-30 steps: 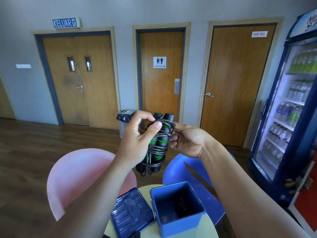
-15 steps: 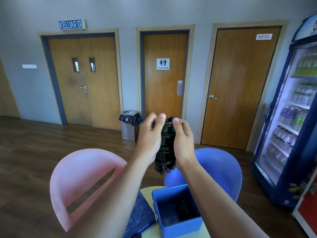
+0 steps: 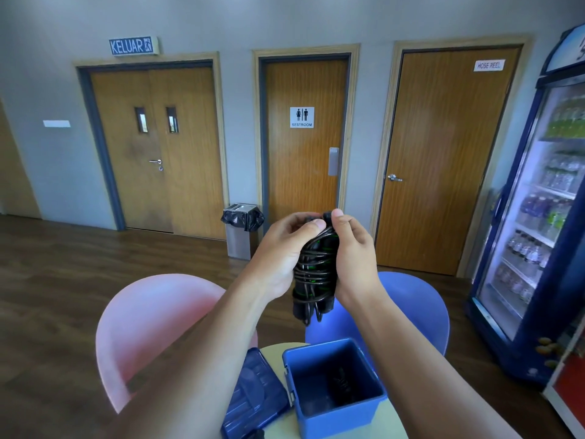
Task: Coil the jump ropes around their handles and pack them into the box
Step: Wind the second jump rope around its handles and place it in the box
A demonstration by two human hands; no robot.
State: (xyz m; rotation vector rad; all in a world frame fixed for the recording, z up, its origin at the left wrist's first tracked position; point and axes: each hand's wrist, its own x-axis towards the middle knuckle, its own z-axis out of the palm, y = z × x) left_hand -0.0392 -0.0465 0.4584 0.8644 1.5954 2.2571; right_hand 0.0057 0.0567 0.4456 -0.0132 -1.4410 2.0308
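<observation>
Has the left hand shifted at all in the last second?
Yes. The left hand, holding the coiled jump rope, moved right: it overlapped the waste bin before, and now sits just right of it.

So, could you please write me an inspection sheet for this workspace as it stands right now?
Surface: small pale round table, little of it bare.
Job's things: coiled jump rope, cord wound round both handles, held upright above the open blue box; a dark bundle lies inside the box, likely another rope; dark blue lid lies on the table left of the box.
Clutter: nothing seen.
Grippers: left hand and right hand both grip the coiled jump rope, thumbs at its top.
Cables: nothing seen, apart from the rope's own cord.
Surroundings: pink chair and blue chair behind the table, bin by the restroom door, drinks fridge on the right.
</observation>
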